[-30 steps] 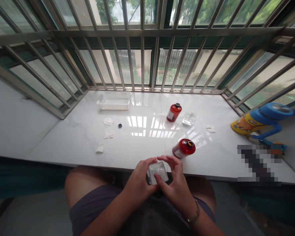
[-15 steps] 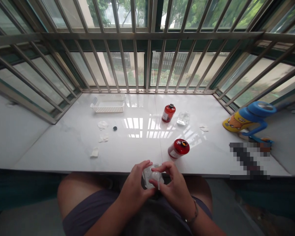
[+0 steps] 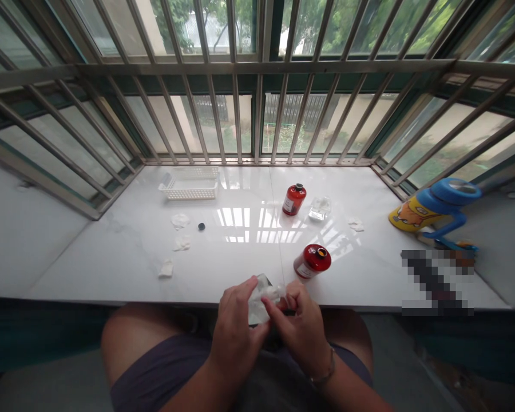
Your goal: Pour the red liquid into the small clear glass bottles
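Just over the front edge of the counter, my left hand (image 3: 238, 312) is wrapped round a small clear glass bottle (image 3: 257, 306) with flat sides. The bottle is tilted, its narrower end pointing right. My right hand (image 3: 298, 312) is closed at that end, thumb and fingers pinched around it. Whether a separate small piece is between those fingers is hidden. Close beyond my right hand stands a dark red bottle (image 3: 312, 262) with an uncovered neck. Farther back are a second red bottle (image 3: 294, 200) with a dark top and another clear glass bottle (image 3: 320, 209).
A white perforated basket (image 3: 191, 193) sits at the back left. A small black cap (image 3: 201, 226) and crumpled tissue pieces (image 3: 181, 221) lie left of centre, another tissue (image 3: 355, 224) to the right. A blue and yellow flask (image 3: 429, 206) stands far right. Metal window bars (image 3: 257, 68) close off the back.
The clear glass bottle has tipped so its narrow end points more to the right. My right fingers have moved from over its middle to that end. The things on the counter stay put.
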### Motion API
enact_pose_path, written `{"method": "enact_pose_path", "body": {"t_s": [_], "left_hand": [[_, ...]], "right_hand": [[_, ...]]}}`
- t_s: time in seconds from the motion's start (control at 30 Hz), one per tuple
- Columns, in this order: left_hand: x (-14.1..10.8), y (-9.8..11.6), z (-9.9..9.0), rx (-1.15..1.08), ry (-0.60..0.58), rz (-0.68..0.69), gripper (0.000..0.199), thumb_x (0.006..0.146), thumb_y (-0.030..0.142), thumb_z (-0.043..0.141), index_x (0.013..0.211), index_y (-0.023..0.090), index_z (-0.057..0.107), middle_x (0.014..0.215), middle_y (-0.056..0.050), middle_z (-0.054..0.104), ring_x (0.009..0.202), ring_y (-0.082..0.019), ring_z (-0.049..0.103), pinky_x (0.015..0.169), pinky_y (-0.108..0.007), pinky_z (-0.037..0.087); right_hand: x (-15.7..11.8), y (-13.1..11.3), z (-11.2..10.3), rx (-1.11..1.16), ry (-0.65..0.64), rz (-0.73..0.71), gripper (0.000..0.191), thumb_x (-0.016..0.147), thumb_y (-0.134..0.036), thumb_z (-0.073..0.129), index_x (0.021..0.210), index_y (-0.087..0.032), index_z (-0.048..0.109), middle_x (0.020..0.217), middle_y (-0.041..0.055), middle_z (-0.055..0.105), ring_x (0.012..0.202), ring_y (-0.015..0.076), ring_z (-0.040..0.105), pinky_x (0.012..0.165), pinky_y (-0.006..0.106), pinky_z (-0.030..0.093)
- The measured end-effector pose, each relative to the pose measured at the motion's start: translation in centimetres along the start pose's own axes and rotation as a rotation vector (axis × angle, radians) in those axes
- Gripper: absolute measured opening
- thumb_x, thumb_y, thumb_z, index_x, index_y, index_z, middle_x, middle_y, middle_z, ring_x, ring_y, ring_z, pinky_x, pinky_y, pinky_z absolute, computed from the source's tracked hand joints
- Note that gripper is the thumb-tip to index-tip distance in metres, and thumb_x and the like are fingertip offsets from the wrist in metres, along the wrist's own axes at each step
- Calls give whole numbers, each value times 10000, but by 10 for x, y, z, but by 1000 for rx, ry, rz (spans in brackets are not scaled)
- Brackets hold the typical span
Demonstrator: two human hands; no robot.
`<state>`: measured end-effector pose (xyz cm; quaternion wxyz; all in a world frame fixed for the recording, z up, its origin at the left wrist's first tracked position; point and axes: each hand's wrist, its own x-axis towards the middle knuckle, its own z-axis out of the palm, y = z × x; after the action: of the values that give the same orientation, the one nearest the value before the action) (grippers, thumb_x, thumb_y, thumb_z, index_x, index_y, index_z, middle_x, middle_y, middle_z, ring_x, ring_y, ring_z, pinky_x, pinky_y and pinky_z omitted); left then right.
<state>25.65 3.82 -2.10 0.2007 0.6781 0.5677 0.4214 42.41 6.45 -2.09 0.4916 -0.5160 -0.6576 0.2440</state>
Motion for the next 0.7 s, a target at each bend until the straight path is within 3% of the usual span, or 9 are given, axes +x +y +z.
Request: {"method": "enact_pose_path", "body": {"t_s": [0.07, 0.23, 0.4, 0.47, 0.53, 0.6, 0.67, 0.7], "left_hand": [[6, 3, -1, -22, 22, -44, 677, 884, 161, 768, 1486, 358, 531, 1377, -75, 712, 1289, -323, 687, 1120, -520, 582], [29, 2, 2, -226, 58, -306, 767, 807, 313, 892, 1453, 297, 480, 1461, -112, 691, 1356, -329, 678, 1157, -537, 560], [54, -6, 1, -382, 87, -374, 806, 768, 367, 932, 1426, 290, 473, 1466, -122, 684, 1391, -315, 659, 1153, -519, 556], [61, -13, -2, -401, 83, -384, 830, 751, 373, 946, 1429, 285, 475, 1460, -132, 683, 1384, -319, 664, 1147, -523, 555], [66, -22, -5, -403, 70, -384, 831, 748, 360, 947, 1432, 287, 480, 1443, -128, 691, 1380, -317, 667, 1144, -522, 553], [68, -34, -9, -398, 53, -376, 817, 751, 344, 942, 1429, 293, 489, 1436, -117, 695, 1380, -311, 666, 1146, -518, 550], [69, -48, -12, -392, 40, -366, 799, 758, 348, 938, 1424, 297, 500, 1450, -112, 686, 1393, -308, 654, 1155, -518, 543], [69, -55, -13, -388, 35, -363, 792, 765, 355, 935, 1427, 298, 504, 1463, -112, 677, 1406, -308, 642, 1165, -523, 535]], "right_hand": [[4, -8, -1, -9, 40, -36, 363, 1002, -303, 736, 838, -285, 413, 754, -52, 516, 651, 155, 547, 621, 311, 491], [20, -22, -8, -94, 113, -85, 332, 954, -363, 828, 917, -285, 507, 802, -24, 595, 752, 193, 592, 729, 355, 531], [35, -27, -21, -113, 86, -17, 306, 917, -397, 852, 1028, -281, 592, 970, 27, 701, 894, 237, 682, 833, 406, 581], [39, -33, -31, -33, 59, -29, 234, 943, -336, 827, 1055, -287, 627, 1047, 50, 741, 991, 258, 716, 915, 440, 589], [43, -39, -46, 182, 63, -9, 209, 953, -299, 817, 1008, -293, 616, 974, 36, 757, 937, 251, 734, 901, 439, 604], [47, -43, -63, 496, -25, 97, 253, 971, -413, 800, 976, -302, 572, 747, -17, 695, 711, 221, 689, 738, 395, 612], [50, -45, -82, 685, -293, 267, 338, 957, -563, 779, 1003, -306, 564, 627, -54, 623, 563, 188, 593, 579, 324, 545], [51, -44, -92, 674, -460, 344, 363, 943, -591, 785, 1034, -303, 583, 643, -48, 640, 561, 176, 582, 557, 296, 515]]}}
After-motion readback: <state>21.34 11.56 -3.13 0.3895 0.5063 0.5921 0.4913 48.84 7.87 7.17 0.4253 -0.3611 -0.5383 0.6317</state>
